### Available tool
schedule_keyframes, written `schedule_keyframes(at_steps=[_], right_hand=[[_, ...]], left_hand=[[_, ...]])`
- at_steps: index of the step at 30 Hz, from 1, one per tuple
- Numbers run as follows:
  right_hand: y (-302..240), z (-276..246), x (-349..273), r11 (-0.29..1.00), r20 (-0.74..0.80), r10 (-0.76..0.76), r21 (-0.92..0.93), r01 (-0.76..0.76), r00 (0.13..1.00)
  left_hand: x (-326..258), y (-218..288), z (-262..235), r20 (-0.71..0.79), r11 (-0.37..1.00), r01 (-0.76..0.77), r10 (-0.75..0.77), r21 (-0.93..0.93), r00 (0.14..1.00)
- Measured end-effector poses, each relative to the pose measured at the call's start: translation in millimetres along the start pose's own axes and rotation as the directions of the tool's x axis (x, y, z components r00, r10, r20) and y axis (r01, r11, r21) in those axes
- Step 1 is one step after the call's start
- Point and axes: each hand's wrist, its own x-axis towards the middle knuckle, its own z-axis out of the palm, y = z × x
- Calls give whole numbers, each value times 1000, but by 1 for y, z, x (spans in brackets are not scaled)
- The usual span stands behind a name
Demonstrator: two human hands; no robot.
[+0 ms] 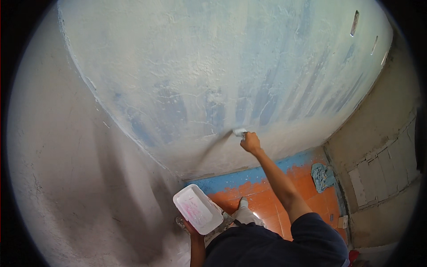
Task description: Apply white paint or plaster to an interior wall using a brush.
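My right hand reaches out to the wall and presses a small flat scraper against it, low down. The wall is coated in rough white filler with pale blue streaks showing through. My left hand holds a white rectangular plastic tray from below, close to my body; the tray carries a smear of whitish-pink paste. The fingers of the left hand are mostly hidden under the tray.
A second pale wall meets the first in a corner at left. The orange tiled floor has a blue painted strip along the wall's foot. A crumpled blue-grey rag lies at right, near a bare plastered wall.
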Motion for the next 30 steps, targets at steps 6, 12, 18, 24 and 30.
schedule_keyframes(at_steps=[6,12,18,24,30], right_hand=[[-67,-190,45,949,-402,-263,56,310,877],[-116,-257,49,897,-756,-222,89,434,615],[-3,-26,6,989,-391,-39,118,92,919],[43,-53,29,997,-237,-10,67,26,971],[-111,-300,36,929,-655,-239,61,366,717]], left_hand=[[2,3,-24,21,990,85,-83,-112,996],[8,-13,-38,17,993,87,-86,-80,996],[17,-16,-37,35,996,70,-68,-50,997],[11,-13,-17,99,993,89,-81,-75,992],[12,-8,-9,86,997,46,-52,69,995]])
